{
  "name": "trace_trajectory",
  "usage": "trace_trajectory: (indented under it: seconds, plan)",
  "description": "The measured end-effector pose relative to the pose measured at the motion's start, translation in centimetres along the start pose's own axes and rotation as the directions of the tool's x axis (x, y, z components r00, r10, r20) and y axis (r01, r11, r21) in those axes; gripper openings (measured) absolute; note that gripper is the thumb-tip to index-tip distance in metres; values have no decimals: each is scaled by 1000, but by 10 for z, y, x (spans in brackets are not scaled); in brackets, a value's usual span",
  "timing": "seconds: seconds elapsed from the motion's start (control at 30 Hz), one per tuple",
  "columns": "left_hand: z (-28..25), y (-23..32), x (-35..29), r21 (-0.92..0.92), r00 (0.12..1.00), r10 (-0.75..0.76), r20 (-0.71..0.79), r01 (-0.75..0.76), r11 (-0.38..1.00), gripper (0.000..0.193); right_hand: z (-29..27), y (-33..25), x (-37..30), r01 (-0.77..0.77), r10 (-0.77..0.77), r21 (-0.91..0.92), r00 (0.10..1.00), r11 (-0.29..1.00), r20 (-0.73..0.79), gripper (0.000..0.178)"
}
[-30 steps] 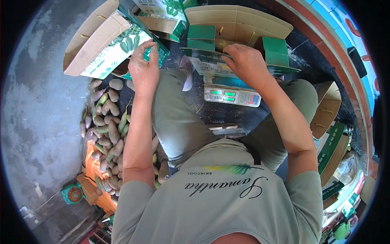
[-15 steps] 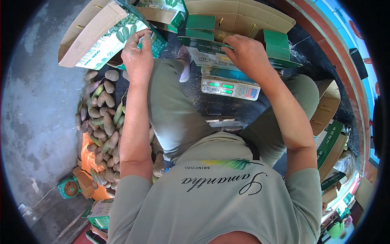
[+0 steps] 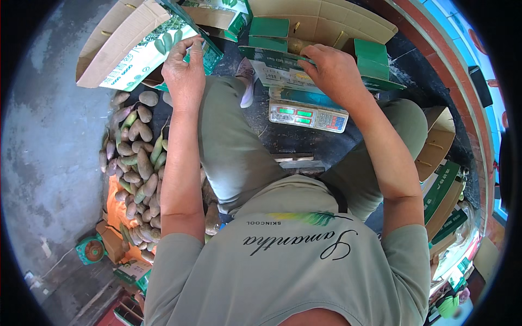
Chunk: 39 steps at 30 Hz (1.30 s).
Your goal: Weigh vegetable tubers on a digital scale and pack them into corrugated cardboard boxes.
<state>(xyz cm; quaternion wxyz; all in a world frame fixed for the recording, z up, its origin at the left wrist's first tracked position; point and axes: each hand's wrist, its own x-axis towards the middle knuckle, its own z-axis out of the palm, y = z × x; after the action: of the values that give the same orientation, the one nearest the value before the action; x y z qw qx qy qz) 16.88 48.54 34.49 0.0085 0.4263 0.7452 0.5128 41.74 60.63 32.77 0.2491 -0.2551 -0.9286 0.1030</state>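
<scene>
Both hands (image 3: 185, 73) (image 3: 331, 68) reach forward, gripping carton (image 3: 321, 32) flaps

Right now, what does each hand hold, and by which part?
Left hand grips a flap of the side carton; right hand holds the near edge of the carton on the scale.

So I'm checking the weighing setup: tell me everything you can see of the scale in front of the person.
The scale is a flat electronic weighing scale, whitish-grey, its front panel turned toward the person. The panel carries green lit display windows and, at its right end, a block of small coloured keys. It sits on the dark ground between the person's knees. An open green and brown cardboard box rests on top, hiding the platform. The right hand grips that box's near edge; no hand touches the scale itself.
</scene>
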Motion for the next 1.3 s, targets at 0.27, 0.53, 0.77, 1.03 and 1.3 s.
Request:
trace_trajectory:
  seconds: [0.27,0.53,0.77,1.03,1.3]
  plan:
    - [0,2,0,-42,1000,9,-11,-10,999,20,1,-2,0,14,-14,-13,1000,1000,-21,16]
    - [1,4,-2,-53,999,-31,-31,29,998,20,2,-1,0,6,-6,-22,1000,1000,-4,16]
    - [3,2,-1,-81,999,23,-39,-26,996,20,-1,-3,0,-17,20,-47,997,999,68,16]
    - [4,6,-2,-186,997,-18,-69,5,983,17,0,-3,1,-8,14,-64,996,998,92,18]
    - [5,7,-3,-221,998,-8,-61,-6,975,18,4,-2,1,22,-21,-55,1000,998,15,16]
